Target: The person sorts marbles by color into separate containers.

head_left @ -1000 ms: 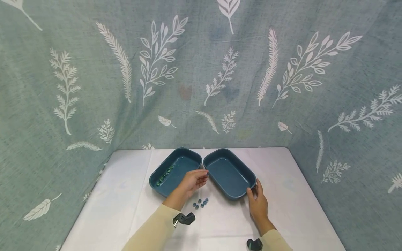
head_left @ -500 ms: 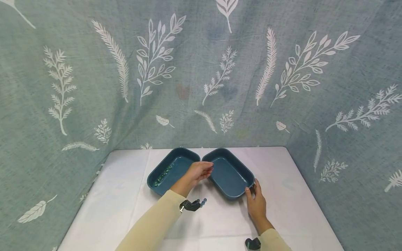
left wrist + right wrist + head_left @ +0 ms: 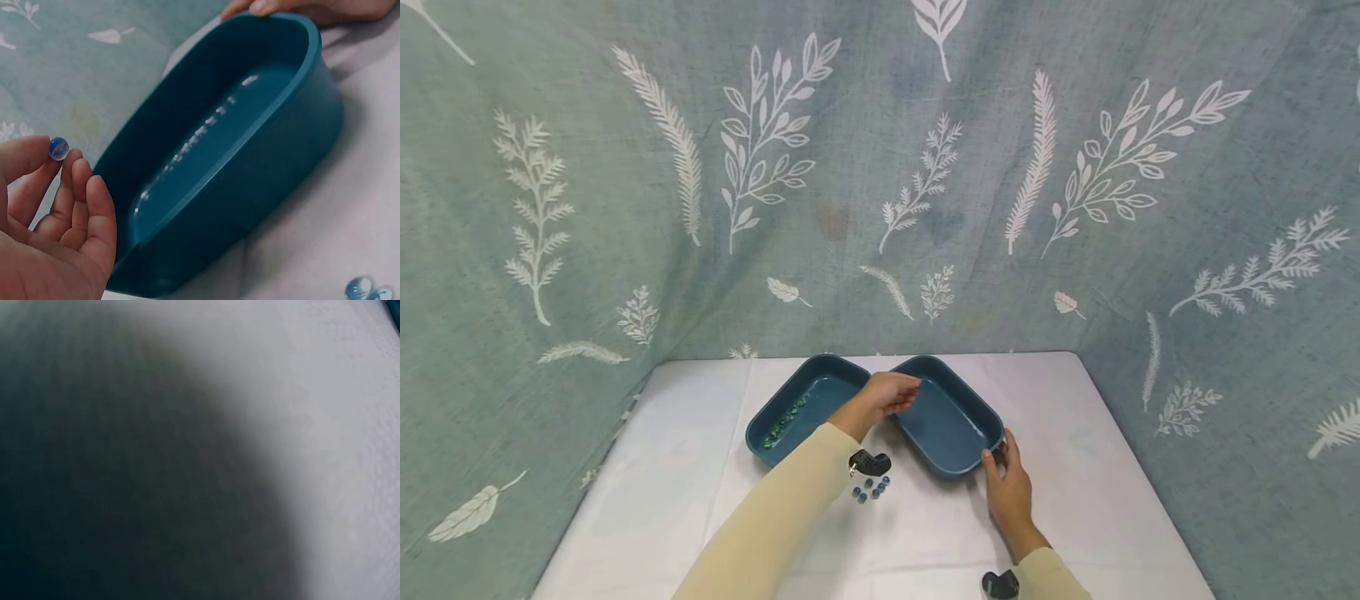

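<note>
My left hand [image 3: 887,393] is over the near-left rim of the right-hand blue tray [image 3: 946,423]. Between thumb and fingertip it pinches a clear glass marble with a blue swirl [image 3: 58,149], seen in the left wrist view beside and above the rim. My right hand [image 3: 1011,496] holds the tray's near-right corner, thumb on one side and fingers on the other. No marbles show inside the part of this tray that I can see. Several blue marbles [image 3: 877,492] lie on the cloth below my left wrist. The right wrist view is mostly dark blur and cloth.
A second blue tray [image 3: 830,392] stands to the left, angled towards the first, with several green marbles [image 3: 785,421] along its left side. My left forearm covers its near-right part. White cloth [image 3: 1097,500] covers the table, and a patterned curtain [image 3: 865,192] hangs behind.
The left hand has moved away from me and slightly right, from between the trays to over the right-hand tray's rim, still pinching. My right hand keeps its hold on the corner.
</note>
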The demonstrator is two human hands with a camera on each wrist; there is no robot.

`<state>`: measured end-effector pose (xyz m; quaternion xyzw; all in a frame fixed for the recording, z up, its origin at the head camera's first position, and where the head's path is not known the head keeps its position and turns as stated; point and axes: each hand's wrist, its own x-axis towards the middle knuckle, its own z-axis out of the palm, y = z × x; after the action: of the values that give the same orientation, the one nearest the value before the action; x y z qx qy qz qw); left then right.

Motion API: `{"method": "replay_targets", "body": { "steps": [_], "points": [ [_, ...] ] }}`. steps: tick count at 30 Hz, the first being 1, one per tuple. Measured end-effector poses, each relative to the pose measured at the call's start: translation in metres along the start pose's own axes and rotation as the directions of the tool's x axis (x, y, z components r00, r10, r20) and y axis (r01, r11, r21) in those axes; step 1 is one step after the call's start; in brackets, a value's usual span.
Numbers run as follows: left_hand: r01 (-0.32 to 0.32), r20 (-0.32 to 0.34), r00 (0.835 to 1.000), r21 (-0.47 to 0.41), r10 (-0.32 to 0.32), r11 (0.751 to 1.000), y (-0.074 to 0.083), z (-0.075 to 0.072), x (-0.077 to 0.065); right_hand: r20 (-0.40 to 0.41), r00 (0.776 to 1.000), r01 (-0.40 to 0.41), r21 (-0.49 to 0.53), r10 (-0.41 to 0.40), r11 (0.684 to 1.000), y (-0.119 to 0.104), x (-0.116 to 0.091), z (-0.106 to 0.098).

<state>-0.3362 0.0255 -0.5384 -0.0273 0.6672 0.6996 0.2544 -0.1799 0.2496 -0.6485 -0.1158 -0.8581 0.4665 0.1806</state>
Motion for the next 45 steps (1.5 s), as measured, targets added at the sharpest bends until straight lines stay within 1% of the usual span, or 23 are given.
{"method": "replay_targets", "body": {
  "steps": [2, 6, 9, 13, 16, 19, 21, 24, 26, 29, 32, 35, 38, 42, 45],
  "points": [
    [0.008, 0.005, 1.0, 0.023, -0.008, 1.0, -0.001, 0.003, 0.005, -0.004, 1.0, 0.002, -0.001, -0.002, 1.0, 0.001, 0.001, 0.0],
    [0.008, 0.018, 1.0, 0.095, -0.01, 0.995, -0.005, 0.012, 0.013, -0.012, 1.0, -0.004, -0.006, 0.004, 1.0, 0.002, 0.002, -0.001],
    [-0.006, 0.024, 1.0, 0.158, 0.002, 0.987, -0.006, 0.018, 0.018, -0.017, 1.0, -0.014, -0.005, 0.014, 1.0, 0.001, 0.002, -0.002],
    [-0.001, 0.029, 1.0, 0.225, -0.006, 0.974, -0.008, 0.024, 0.025, -0.022, 1.0, -0.019, 0.004, 0.019, 1.0, 0.001, 0.001, 0.0],
    [0.015, 0.028, 0.999, 0.27, -0.024, 0.963, -0.009, 0.027, 0.03, -0.022, 1.0, -0.022, 0.003, 0.022, 1.0, 0.002, 0.0, 0.003],
    [0.027, 0.028, 0.999, 0.296, -0.037, 0.955, -0.011, 0.031, 0.032, -0.018, 1.0, -0.022, -0.001, 0.022, 1.0, 0.003, 0.0, 0.005],
    [0.039, 0.043, 0.998, 0.291, -0.054, 0.956, -0.013, 0.036, 0.032, -0.019, 1.0, -0.022, -0.006, 0.022, 1.0, 0.003, -0.001, 0.005],
    [0.045, 0.076, 0.995, 0.31, -0.072, 0.95, -0.015, 0.045, 0.032, -0.032, 0.999, -0.021, -0.006, 0.02, 1.0, 0.004, 0.0, 0.004],
    [0.047, 0.081, 0.994, 0.34, -0.079, 0.939, -0.016, 0.051, 0.031, -0.042, 0.999, -0.022, -0.006, 0.022, 1.0, 0.004, 0.0, 0.004],
    [0.057, 0.054, 0.995, 0.409, -0.087, 0.911, -0.017, 0.058, 0.03, -0.033, 0.999, -0.024, -0.011, 0.024, 1.0, 0.005, 0.002, 0.005],
    [0.073, 0.018, 0.995, 0.484, -0.093, 0.872, -0.02, 0.062, 0.03, -0.011, 0.999, -0.034, -0.015, 0.034, 0.999, 0.006, 0.003, 0.006],
    [0.087, 0.006, 0.994, 0.526, -0.106, 0.846, -0.023, 0.065, 0.031, -0.007, 0.999, -0.038, -0.017, 0.038, 0.999, 0.005, 0.002, 0.005],
    [0.109, -0.001, 0.992, 0.536, -0.129, 0.837, -0.025, 0.067, 0.033, -0.017, 0.999, -0.031, -0.008, 0.031, 0.999, 0.003, 0.002, 0.004],
    [0.14, -0.029, 0.989, 0.546, -0.148, 0.826, -0.028, 0.069, 0.036, -0.021, 1.0, -0.02, -0.006, 0.02, 1.0, 0.002, 0.002, 0.003],
    [0.162, -0.054, 0.986, 0.563, -0.159, 0.811, -0.03, 0.069, 0.038, -0.023, 1.0, -0.017, -0.007, 0.016, 1.0, 0.003, 0.003, 0.004]
  ]
}}
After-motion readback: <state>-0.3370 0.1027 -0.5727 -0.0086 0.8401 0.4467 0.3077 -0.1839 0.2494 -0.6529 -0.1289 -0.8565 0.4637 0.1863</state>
